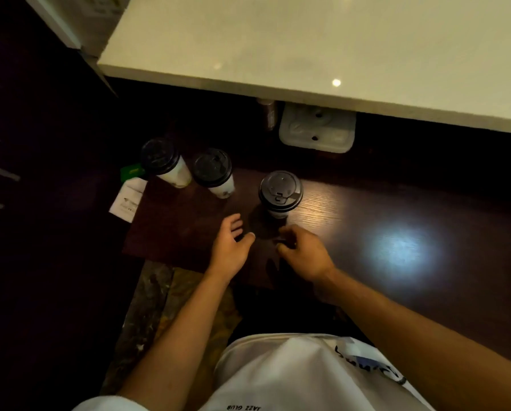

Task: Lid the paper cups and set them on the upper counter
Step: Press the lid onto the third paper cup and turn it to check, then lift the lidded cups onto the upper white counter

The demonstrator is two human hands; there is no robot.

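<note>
White shirt fabric (292, 378) is being shown nearest the lens, with both forearms being extended over the dark lower counter (367, 209). In the head view, the left hand (230, 247) is being held with fingers spread and nothing in it; the right hand (303, 252) is being held loosely curled and likewise without a load. Three paper cups are being shown upright and already lidded: the nearest cup (280, 192) just beyond the hands, the middle cup (214, 172) and the far-left cup (163, 161) close together. None is yet being set on the pale upper counter (307, 48). Each cup is being judged light, thin-walled and crushable, best gripped around the sidewall below the lid rim; its fill cannot be told.
</note>
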